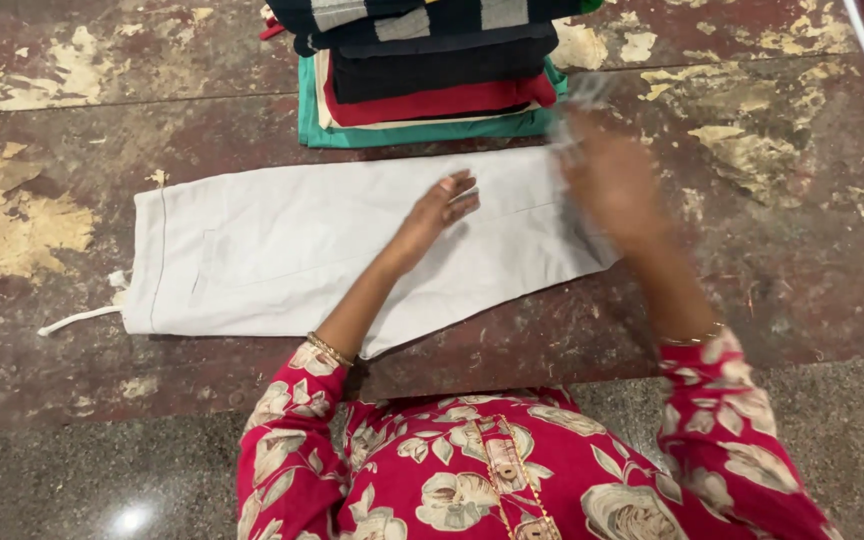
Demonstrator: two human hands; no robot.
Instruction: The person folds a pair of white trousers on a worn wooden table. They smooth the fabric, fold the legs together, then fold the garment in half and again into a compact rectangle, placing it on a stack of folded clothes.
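The left hand (442, 205) lies flat, fingers open, on the white folded trousers (282, 250) spread across the worn floor (782, 230), gripping nothing. The right hand (607, 175), blurred, is at the cloth's right edge; I cannot tell its grip. Beyond both hands sits a stack of folded clothes (432, 75).

White trousers (352, 245): matt woven cloth, smooth, with a cord drawstring.
Folded stack (432, 70): soft matt cloth.
Floor (102, 120): rough, worn, flaking red coating.
Ledge (102, 480): glossy polished speckled stone.
Bangles (329, 349): shiny metal.
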